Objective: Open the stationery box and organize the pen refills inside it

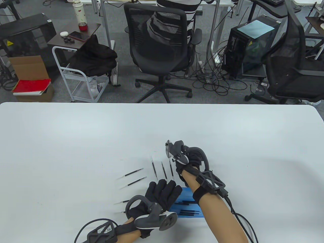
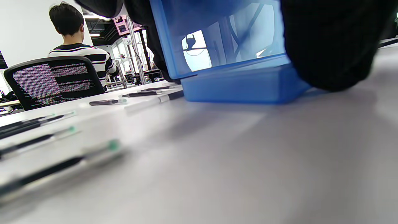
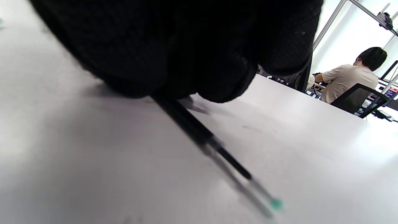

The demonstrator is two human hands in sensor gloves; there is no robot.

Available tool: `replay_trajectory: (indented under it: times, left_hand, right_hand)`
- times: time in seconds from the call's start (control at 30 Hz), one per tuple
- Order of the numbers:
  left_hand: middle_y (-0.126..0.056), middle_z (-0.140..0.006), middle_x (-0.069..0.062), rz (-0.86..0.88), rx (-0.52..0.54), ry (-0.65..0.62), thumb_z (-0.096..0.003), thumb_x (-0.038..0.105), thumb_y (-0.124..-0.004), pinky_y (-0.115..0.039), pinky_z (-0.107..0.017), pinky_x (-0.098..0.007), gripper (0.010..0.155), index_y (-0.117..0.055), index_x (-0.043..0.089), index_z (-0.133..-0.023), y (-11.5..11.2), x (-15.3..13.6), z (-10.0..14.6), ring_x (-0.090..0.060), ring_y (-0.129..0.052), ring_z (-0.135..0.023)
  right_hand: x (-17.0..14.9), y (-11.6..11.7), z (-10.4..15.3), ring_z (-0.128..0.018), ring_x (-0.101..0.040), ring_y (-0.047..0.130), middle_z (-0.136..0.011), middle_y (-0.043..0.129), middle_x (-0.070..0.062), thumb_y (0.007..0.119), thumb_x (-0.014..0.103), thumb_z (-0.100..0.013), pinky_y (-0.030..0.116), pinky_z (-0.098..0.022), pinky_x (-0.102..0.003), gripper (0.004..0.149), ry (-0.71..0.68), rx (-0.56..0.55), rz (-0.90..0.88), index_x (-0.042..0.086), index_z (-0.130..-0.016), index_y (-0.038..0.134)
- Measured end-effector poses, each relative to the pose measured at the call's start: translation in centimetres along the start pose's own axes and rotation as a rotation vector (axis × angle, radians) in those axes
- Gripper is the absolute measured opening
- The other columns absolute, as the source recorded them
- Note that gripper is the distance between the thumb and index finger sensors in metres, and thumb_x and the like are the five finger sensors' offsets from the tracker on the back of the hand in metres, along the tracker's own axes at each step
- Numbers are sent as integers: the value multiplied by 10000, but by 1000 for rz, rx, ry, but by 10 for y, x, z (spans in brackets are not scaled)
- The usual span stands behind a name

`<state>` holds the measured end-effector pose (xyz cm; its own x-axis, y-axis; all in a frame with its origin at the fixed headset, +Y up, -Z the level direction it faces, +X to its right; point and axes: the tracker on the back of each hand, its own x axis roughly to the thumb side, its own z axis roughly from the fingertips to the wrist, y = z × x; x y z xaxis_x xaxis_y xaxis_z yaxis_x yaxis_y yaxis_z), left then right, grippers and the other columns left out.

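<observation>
right hand [image 1: 182, 162] pinches a pen refill [image 3: 205, 140] off the table [image 1: 76, 141]; left hand [image 1: 157, 196], fingers straight, steadies the open blue stationery box [image 1: 188, 206].

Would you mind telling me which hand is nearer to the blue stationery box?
Left. The left hand rests against the blue stationery box, while the right hand is beyond it, pinching a refill.

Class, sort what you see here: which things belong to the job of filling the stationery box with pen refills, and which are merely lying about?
Job:
blue stationery box
loose pen refills
refill pinched by right hand
left hand on the box
right hand

Lying about:
office chair
flask
red book
</observation>
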<state>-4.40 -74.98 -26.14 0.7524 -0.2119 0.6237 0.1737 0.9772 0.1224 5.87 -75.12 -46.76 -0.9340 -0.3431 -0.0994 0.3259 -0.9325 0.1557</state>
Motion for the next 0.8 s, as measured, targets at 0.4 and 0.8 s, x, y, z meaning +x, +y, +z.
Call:
replay_trajectory:
  times: [0.4,0.8]
  left_hand:
    - [-151,-1279,-148,-3,1,0,-406,645,-819,-461,-820,-677,1171,-74,185,-1183,0,0,0,-497,-402,-1165]
    - [-152,-1280,-147,-2,1,1,-404,645,-820,-461,-820,-677,1171,-76,185,-1183,0,0,0,-498,-405,-1164]
  right_hand:
    - [-11,-5,-11,-585,-316,1046,-648,1054,-39,978,317,-364,835,-561,-576,559,-4,-22,-72,119,-864,826]
    - [-82,-77,11,-605,-326,1026,-685,1029,-61,965,310,-380,817,-572,-584,577,-5,-128,-259,111,-897,801]
